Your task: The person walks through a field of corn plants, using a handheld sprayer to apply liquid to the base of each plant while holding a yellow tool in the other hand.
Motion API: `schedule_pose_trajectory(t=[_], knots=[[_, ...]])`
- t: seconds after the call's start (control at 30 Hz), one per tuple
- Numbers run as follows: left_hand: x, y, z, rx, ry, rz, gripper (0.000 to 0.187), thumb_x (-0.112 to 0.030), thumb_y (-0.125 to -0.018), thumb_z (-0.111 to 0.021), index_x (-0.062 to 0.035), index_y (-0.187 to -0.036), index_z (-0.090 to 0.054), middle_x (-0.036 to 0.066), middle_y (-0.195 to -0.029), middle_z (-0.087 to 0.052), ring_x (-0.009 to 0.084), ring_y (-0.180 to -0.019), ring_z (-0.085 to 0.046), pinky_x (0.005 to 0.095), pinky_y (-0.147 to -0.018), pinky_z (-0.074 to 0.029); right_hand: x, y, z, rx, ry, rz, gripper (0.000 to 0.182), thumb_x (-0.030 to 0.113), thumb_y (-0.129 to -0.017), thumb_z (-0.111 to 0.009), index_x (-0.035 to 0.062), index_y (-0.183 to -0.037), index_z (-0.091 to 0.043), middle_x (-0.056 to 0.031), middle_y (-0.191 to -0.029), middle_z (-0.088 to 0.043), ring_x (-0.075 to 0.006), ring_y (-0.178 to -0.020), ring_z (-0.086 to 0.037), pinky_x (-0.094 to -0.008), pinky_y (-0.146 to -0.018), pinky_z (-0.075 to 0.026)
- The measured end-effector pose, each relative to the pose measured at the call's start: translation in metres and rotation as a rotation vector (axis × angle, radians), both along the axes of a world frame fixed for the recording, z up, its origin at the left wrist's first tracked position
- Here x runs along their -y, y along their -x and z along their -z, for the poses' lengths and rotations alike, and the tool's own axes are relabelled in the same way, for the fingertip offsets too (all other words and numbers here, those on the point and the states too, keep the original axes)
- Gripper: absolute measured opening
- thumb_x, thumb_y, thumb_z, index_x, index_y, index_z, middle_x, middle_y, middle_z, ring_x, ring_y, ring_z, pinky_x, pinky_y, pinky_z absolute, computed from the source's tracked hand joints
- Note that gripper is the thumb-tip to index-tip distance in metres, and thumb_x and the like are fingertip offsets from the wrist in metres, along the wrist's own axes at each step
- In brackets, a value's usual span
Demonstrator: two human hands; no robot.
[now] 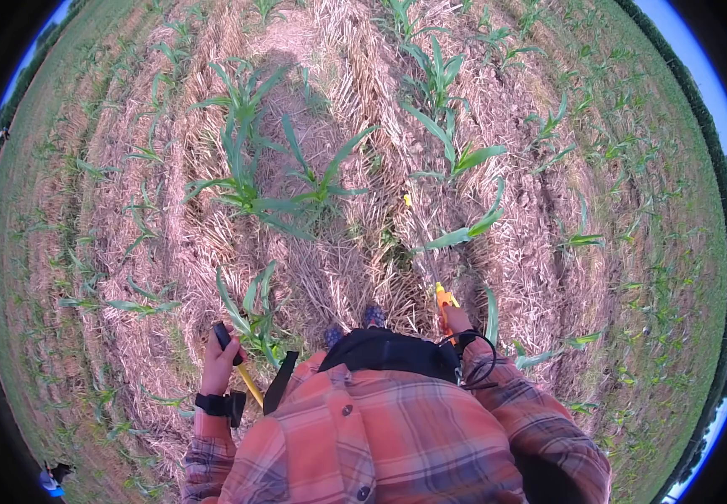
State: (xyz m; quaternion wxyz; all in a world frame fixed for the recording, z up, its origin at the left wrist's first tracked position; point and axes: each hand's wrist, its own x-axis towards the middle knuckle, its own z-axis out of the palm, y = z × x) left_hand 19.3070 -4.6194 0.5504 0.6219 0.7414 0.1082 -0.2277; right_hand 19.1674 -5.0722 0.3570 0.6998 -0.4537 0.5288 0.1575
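Observation:
My left hand (215, 363) is closed around a black grip (222, 337) at the lower left. A yellow rod (251, 385) runs from beside that hand back toward my body, so it looks like a pump lever. In my right hand (456, 320) is an orange and yellow spray handle (443, 297), its yellow end pointing forward over the straw. A small yellow piece (407, 200) shows farther ahead among the stalks. Young corn plants (250, 197) stand in front of me, and another corn plant (258, 319) is close to my left hand.
Straw-covered soil (321, 269) lies between the corn rows. My shoes (373, 317) are on the ground between both hands. A black strap (280, 382) hangs at my left side, and a dark cable (485, 370) loops by my right wrist. Trees (720, 193) edge the field.

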Motion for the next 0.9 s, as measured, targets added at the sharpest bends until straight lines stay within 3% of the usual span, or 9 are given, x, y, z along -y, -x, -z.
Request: schedule_pose_trajectory(t=[0.17, 0.27, 0.37, 0.43, 0.5, 0.57, 0.7, 0.83, 0.9], knots=[[0.022, 0.0, -0.095, 0.088, 0.117, 0.014, 0.035, -0.022, -0.077, -0.051, -0.0012, -0.102, -0.038, 0.006, -0.072, -0.047, 0.0175, -0.064, -0.051, 0.0293, -0.062, -0.042, 0.051, -0.012, 0.021, 0.068, 0.09, 0.079, 0.029, 0.031, -0.08, -0.041, 0.0059, -0.067, -0.044, -0.0029, -0.048, -0.04, -0.0136, -0.031, -0.035, -0.027, -0.029, -0.029], [0.027, -0.008, -0.105, 0.094, 0.15, 0.075, 0.036, -0.021, -0.076, -0.052, -0.0008, -0.102, -0.038, 0.007, -0.072, -0.05, 0.0186, -0.066, -0.053, 0.0298, -0.063, -0.043, 0.072, -0.026, 0.032, -0.031, 0.124, 0.175, 0.032, 0.033, -0.08, -0.038, 0.0053, -0.064, -0.043, -0.0028, -0.046, -0.039, -0.0152, -0.03, -0.035, -0.0283, -0.029, -0.029], [0.044, -0.042, -0.064, 0.103, -0.015, 0.062, 0.027, -0.01, -0.079, -0.046, 0.0003, -0.103, -0.039, 0.007, -0.072, -0.051, 0.0157, -0.065, -0.053, 0.0265, -0.061, -0.044, 0.078, -0.044, 0.032, 0.003, 0.123, 0.151, 0.032, 0.032, -0.08, -0.038, 0.0051, -0.064, -0.043, -0.0032, -0.045, -0.039, -0.0153, -0.03, -0.035, -0.0283, -0.029, -0.029], [0.06, -0.066, -0.006, 0.156, -0.133, 0.045, 0.023, -0.003, -0.08, -0.041, 0.0015, -0.102, -0.039, 0.007, -0.072, -0.051, 0.0132, -0.063, -0.053, 0.0237, -0.057, -0.044, 0.08, -0.056, 0.033, -0.025, 0.108, 0.184, 0.031, 0.031, -0.08, -0.038, 0.0047, -0.064, -0.043, -0.0036, -0.045, -0.04, -0.0155, -0.03, -0.035, -0.0285, -0.029, -0.029], [0.083, -0.092, 0.019, 0.127, -0.207, 0.024, 0.023, -0.001, -0.079, -0.04, 0.0017, -0.102, -0.039, 0.007, -0.072, -0.052, 0.0123, -0.061, -0.053, 0.0231, -0.056, -0.044, 0.075, -0.075, 0.035, 0.034, 0.108, 0.044, 0.031, 0.032, -0.08, -0.039, 0.0047, -0.065, -0.044, -0.0034, -0.045, -0.04, -0.0153, -0.03, -0.035, -0.0287, -0.029, -0.029], [0.086, -0.124, 0.041, 0.112, -0.166, 0.067, 0.022, 0.0, -0.078, -0.041, 0.0017, -0.1, -0.04, 0.007, -0.072, -0.053, 0.0125, -0.06, -0.053, 0.0233, -0.054, -0.044, 0.064, -0.093, 0.036, 0.015, 0.118, 0.058, 0.03, 0.032, -0.079, -0.04, 0.0051, -0.067, -0.045, -0.0028, -0.046, -0.04, -0.0146, -0.031, -0.035, -0.0276, -0.03, -0.029], [0.092, -0.172, 0.072, 0.16, -0.318, 0.163, 0.02, -0.003, -0.075, -0.047, 0.0005, -0.094, -0.045, 0.009, -0.068, -0.057, 0.0144, -0.057, -0.056, 0.0248, -0.051, -0.044, 0.039, -0.14, 0.026, -0.055, 0.175, -0.104, 0.029, 0.033, -0.08, -0.041, 0.006, -0.069, -0.046, -0.0014, -0.048, -0.041, -0.0132, -0.033, -0.035, -0.0252, -0.031, -0.028], [0.075, -0.213, 0.143, 0.173, -0.487, 0.17, 0.017, -0.01, -0.075, -0.048, 0.0002, -0.088, -0.044, 0.01, -0.066, -0.057, 0.0184, -0.057, -0.057, 0.0294, -0.051, -0.045, 0.021, -0.21, -0.004, 0.046, 0.218, -0.425, 0.035, 0.033, -0.082, -0.036, 0.0042, -0.065, -0.046, -0.0027, -0.048, -0.041, -0.0125, -0.034, -0.038, -0.0256, -0.032, -0.03], [0.071, -0.231, 0.139, 0.057, -0.404, 0.144, 0.017, -0.009, -0.075, -0.048, 0.0002, -0.089, -0.044, 0.01, -0.067, -0.056, 0.018, -0.059, -0.057, 0.0288, -0.05, -0.045, 0.012, -0.242, -0.018, 0.116, 0.087, -0.614, 0.036, 0.032, -0.083, -0.034, 0.0035, -0.065, -0.048, -0.0032, -0.048, -0.042, -0.012, -0.035, -0.04, -0.0258, -0.033, -0.032]])
